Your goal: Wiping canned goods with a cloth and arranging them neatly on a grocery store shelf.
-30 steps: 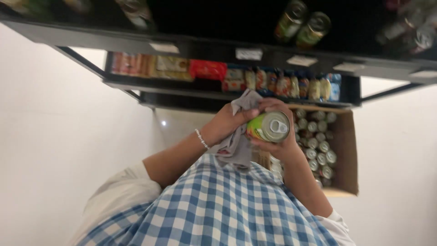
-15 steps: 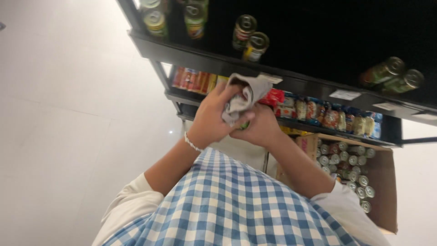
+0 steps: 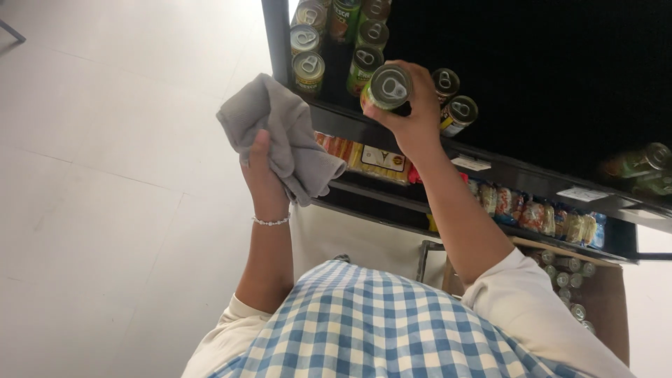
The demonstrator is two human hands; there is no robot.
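My right hand [image 3: 413, 115] has its fingers wrapped round a green can [image 3: 386, 87], upright, lid toward me, held just at the shelf [image 3: 392, 136] edge. More cans [image 3: 308, 66] stand at ten o'clock from it. My left hand [image 3: 262, 175], farther off, clenches a grey cloth [image 3: 280, 133].

Below you runs a black shelf unit [image 3: 364, 129]; on its top shelf stand upright drink cans [image 3: 308, 70], green and yellow, packed close together near the left post; two more cans [image 3: 453, 101] sit just to their right; far right lies a green bottle [image 3: 640, 161] on its side; the lower shelf holds a row of bright snack packets [image 3: 532, 213]; under it a cardboard box [image 3: 609, 301] carries small cans; pale floor tiles [image 3: 105, 175] spread left.
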